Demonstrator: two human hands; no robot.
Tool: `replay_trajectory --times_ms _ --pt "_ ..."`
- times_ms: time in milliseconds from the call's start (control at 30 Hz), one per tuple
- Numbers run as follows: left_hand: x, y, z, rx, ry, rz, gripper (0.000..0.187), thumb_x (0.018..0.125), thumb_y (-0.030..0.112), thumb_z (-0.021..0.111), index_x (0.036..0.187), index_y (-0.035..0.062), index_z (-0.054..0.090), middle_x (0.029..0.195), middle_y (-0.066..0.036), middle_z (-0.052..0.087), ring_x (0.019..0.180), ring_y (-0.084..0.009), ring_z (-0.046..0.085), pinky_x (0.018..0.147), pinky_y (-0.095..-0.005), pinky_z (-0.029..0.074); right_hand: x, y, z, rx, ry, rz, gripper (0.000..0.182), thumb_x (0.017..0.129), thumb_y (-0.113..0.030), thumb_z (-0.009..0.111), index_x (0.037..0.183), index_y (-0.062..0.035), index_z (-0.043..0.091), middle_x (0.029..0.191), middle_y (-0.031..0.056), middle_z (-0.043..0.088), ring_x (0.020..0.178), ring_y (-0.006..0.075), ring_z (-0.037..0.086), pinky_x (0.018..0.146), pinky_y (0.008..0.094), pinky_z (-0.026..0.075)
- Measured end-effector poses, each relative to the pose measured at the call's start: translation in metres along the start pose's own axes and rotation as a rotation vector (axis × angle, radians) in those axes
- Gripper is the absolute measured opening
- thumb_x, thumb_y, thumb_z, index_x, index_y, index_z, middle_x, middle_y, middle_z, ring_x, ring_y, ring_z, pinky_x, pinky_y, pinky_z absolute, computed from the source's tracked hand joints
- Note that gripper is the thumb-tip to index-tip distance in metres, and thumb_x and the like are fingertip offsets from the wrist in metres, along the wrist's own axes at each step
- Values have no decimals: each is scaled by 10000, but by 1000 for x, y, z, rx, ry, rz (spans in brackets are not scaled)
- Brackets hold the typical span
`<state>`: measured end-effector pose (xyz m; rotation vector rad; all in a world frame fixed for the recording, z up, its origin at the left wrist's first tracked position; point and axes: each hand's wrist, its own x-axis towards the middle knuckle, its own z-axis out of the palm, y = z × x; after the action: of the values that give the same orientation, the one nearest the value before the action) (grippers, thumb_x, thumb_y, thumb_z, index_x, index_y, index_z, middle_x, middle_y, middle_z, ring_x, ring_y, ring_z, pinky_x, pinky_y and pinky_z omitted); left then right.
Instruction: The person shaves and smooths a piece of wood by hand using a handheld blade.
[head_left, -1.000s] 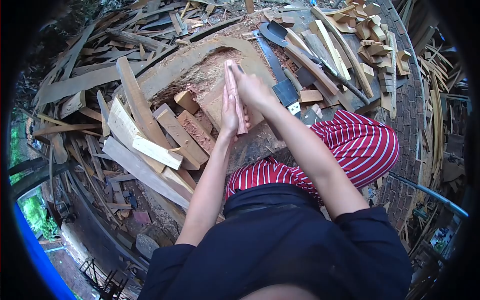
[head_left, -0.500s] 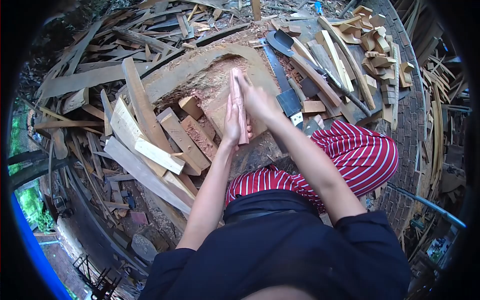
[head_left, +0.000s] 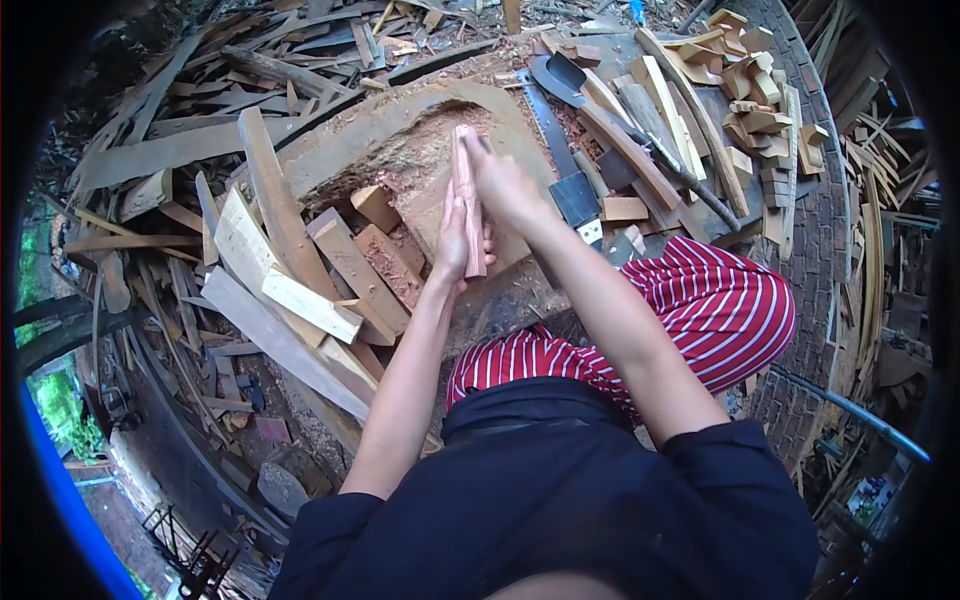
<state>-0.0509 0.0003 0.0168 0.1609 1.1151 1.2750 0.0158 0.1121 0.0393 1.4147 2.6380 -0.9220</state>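
Note:
A long reddish piece of wood point(head_left: 464, 180) stands tilted above a hollowed wooden block point(head_left: 522, 130). My left hand point(head_left: 455, 240) is closed around its lower part, with fingertips showing on the right side. At the upper end of the piece, my right hand point(head_left: 508, 190) is closed on a tool with a dark end point(head_left: 477, 146). That dark end lies against or very near the wood. Most of the tool is hidden by my fingers, so its kind does not show. Reddish shavings point(head_left: 470, 118) lie in the block's hollow.
Offcuts and planks point(head_left: 350, 260) lean at the left of the block. A long flat blade point(head_left: 545, 125) and a black curved object point(head_left: 560, 80) lie at the right. Cut wooden blocks point(head_left: 755, 80) are piled at the far right. Scrap wood point(head_left: 210, 105) covers the back left.
Both hands and the reddish wood have shifted slightly up and left in view. The right hand stays by the wood's upper end, and its grip looks unchanged.

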Motion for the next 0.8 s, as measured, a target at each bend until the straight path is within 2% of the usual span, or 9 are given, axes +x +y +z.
replay_trajectory --times_ms 67,133,200,233,367,467,633,733,800 --pt "9 -8 -8 -138 8 -82 409 1012 444 262 1360 232 298 698 -43 484 479 -126 475 367 -241 423 29 11 4 -3 104 -9 440 922 -135 417 1348 -171 311 825 266 645 818 446 648 666 539 524" --pt "0 0 0 -138 16 -50 397 1013 443 256 1332 216 322 699 -36 484 480 -119 466 366 -232 412 1 -11 -15 23 1 84 494 915 -163 409 1403 -219 352 898 302 635 867 453 638 740 555 499" --pt "3 -1 -4 -37 20 -92 482 1021 404 246 1472 279 131 704 -44 486 478 -126 486 373 -245 434 -36 -21 -18 13 -59 41 515 909 -150 403 1415 -224 347 895 318 627 869 464 631 740 557 492" --pt "2 -3 -2 -20 23 -27 437 1019 418 237 1414 231 249 709 -41 482 480 -125 476 366 -244 422 -39 -17 -11 -2 -15 1 532 907 -143 397 1429 -224 330 901 311 630 858 457 635 741 542 493" --pt "15 0 -14 -260 -101 -138 376 1014 435 232 1231 162 374 714 -37 470 480 -122 460 356 -244 414 6 -6 -2 62 16 1 534 904 -141 401 1429 -204 322 910 270 647 837 425 647 753 515 499" --pt "11 -1 -7 -134 39 -116 381 1014 432 239 1239 154 371 705 -36 466 481 -125 464 356 -244 414 -8 -11 -7 116 -7 2 532 897 -125 426 1417 -189 333 893 273 646 829 432 645 732 520 507" --pt "12 -4 -11 -193 -23 -138 375 1011 446 253 1267 187 340 684 -36 464 485 -126 476 365 -255 418 -7 -3 2 49 -33 3 501 909 -145 432 1402 -177 347 900 270 648 844 451 638 712 530 523" --pt "13 -6 -14 -228 -9 -155 382 1010 449 253 1294 202 318 685 -38 469 486 -127 476 370 -258 420 35 4 -8 118 -1 105 463 941 -209 395 1401 -170 361 934 289 637 882 451 630 773 539 503" --pt "9 -5 -9 -192 -36 -116 439 1011 447 254 1405 257 220 694 -36 472 490 -121 471 379 -240 433 1 -14 -17 117 8 92 467 952 -238 380 1416 -184 364 972 303 625 898 467 617 789 533 494"
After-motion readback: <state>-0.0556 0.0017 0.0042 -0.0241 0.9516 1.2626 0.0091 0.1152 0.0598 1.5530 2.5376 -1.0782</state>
